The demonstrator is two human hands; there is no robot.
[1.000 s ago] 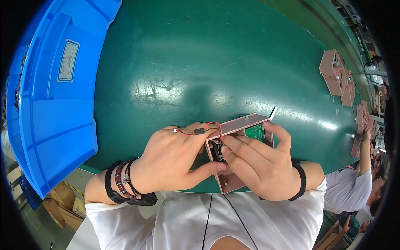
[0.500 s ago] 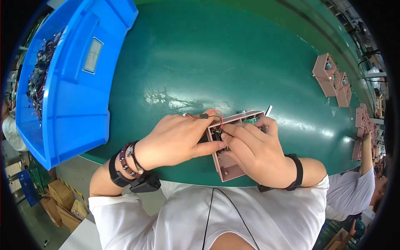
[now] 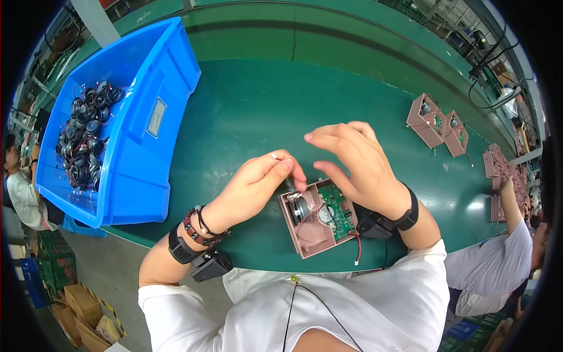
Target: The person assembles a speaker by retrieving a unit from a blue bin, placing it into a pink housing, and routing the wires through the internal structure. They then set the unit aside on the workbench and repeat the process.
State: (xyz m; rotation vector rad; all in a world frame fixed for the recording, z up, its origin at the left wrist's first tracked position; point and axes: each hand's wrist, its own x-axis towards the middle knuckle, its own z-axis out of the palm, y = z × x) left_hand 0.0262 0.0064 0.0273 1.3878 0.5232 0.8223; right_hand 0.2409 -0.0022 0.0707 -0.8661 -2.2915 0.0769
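Note:
A dusty-pink plastic box [image 3: 316, 251], with its inside showing, lies on the table in front of me. A round speaker [image 3: 298, 211] sits at its left end and a green circuit board [image 3: 341, 214] at its right. A red-and-black wire with a white plug [image 3: 358, 249] hangs over its near right side. My left hand [image 3: 255, 185] is closed in a pinch above the box's far left corner. A small white plug [image 3: 274, 156] and a bit of dark wire show at its fingers. My right hand [image 3: 363, 167] hovers beyond the circuit board, fingers apart and holding nothing.
On the left stands a blue bin [image 3: 126, 158] with many black speakers [image 3: 88, 135]. Two similar pink boxes [image 3: 427, 122] rest at the far right. Beyond them are more pink parts [image 3: 504, 167], with another person's arm [image 3: 512, 205] reaching among them.
My right hand has lifted out of the box and opened. My left hand has come off the box's edge into a pinch. The box now sits uncovered, and the view has tilted up.

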